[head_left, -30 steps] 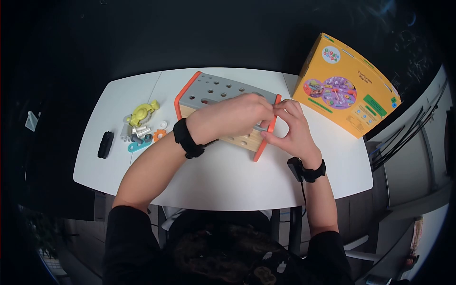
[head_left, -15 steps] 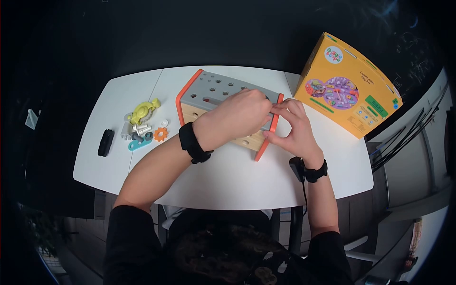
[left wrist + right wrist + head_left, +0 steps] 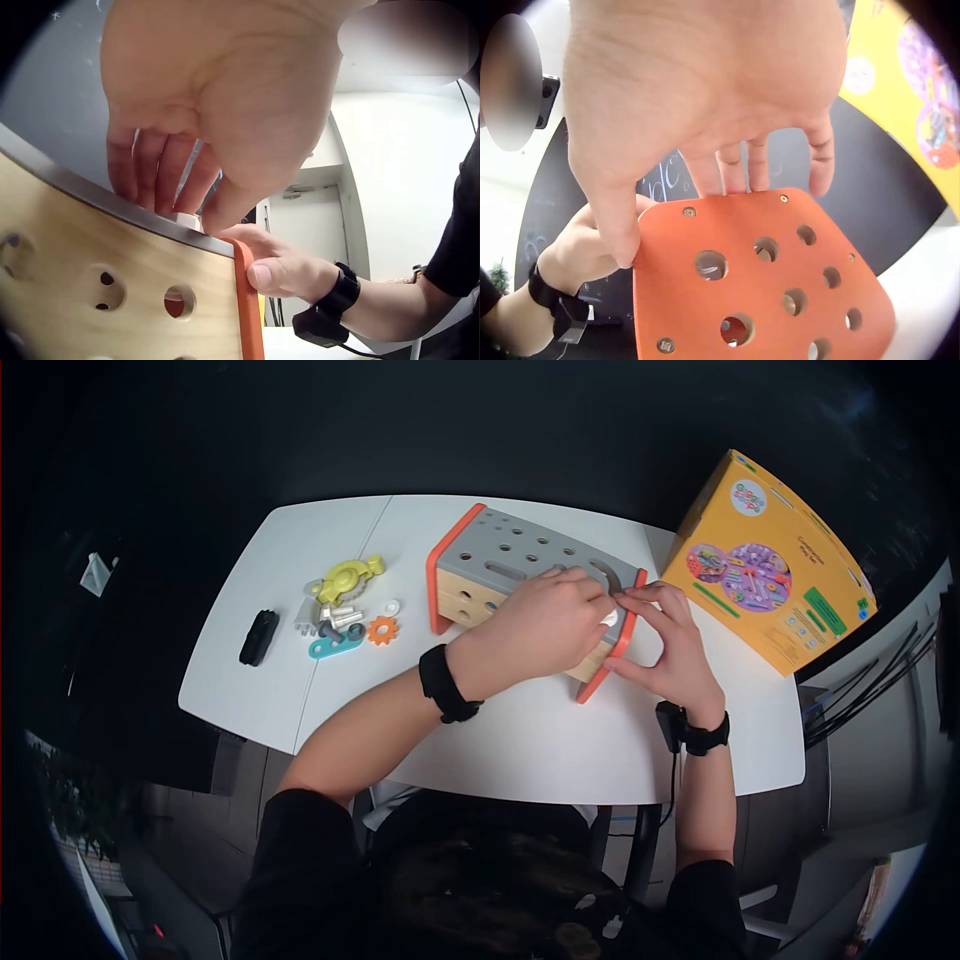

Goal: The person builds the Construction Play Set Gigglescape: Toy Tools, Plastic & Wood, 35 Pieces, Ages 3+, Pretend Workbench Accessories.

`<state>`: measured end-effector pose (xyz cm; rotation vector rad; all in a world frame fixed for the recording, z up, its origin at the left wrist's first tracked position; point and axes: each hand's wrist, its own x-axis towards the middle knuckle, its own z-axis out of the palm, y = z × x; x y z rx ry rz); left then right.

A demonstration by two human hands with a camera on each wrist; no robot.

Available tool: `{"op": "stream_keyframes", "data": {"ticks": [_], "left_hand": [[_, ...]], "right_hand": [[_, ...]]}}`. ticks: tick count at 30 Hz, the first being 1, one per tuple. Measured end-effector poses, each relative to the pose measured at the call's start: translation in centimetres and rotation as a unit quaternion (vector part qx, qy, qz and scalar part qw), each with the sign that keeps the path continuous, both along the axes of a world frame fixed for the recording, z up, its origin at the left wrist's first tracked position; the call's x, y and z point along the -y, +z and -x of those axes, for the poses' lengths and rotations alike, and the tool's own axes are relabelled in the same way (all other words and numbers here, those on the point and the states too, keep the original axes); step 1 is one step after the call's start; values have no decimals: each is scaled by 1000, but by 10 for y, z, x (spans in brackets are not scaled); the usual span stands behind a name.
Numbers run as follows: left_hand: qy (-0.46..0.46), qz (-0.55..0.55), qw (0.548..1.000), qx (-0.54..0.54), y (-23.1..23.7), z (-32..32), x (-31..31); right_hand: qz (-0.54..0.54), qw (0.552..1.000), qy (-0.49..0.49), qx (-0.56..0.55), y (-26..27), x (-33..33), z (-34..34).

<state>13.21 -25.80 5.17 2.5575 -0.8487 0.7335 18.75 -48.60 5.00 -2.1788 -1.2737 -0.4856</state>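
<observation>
A toy workbench point(image 3: 520, 538) stands on the table, with a grey top full of holes, pale wooden sides and orange end panels. Over its right end, my left hand point(image 3: 540, 625) bends down from above and pinches a small white piece point(image 3: 609, 617) at the grey top. The left wrist view shows this white piece point(image 3: 186, 220) between thumb and fingers, partly hidden by them. My right hand point(image 3: 680, 650) grips the right orange end panel point(image 3: 765, 270), thumb at the near edge and fingers along the top edge. Screws and round holes dot that panel.
Left of the workbench lie a yellow-green toy piece point(image 3: 345, 578), white bolts point(image 3: 343, 617), an orange gear point(image 3: 382, 630) and a teal strip point(image 3: 335, 647). A black case point(image 3: 259, 638) is farther left. A yellow box point(image 3: 770, 565) stands at the right, close behind my right hand.
The head view has swung, so everything sits farther right in it. A white piece now shows under my left fingers. My right hand stays on the orange panel.
</observation>
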Motion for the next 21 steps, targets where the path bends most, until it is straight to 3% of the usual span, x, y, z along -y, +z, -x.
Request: {"op": "stream_keyframes", "data": {"ticks": [9, 13, 16, 18, 21], "left_hand": [[1, 65, 994, 84, -17, 37, -52], [140, 74, 987, 28, -16, 55, -120], [218, 24, 976, -1, -31, 69, -181], [295, -72, 952, -46, -46, 78, -218], [339, -119, 927, -111, -55, 94, -251]], "right_hand": [[15, 1000, -28, -2, -2, 1, 0], [17, 999, -30, -6, -4, 2, 1], [18, 999, -47, 1, -4, 0, 6], [37, 998, -56, 2, -2, -1, 13], [73, 993, -90, 23, 0, -3, 21]]}}
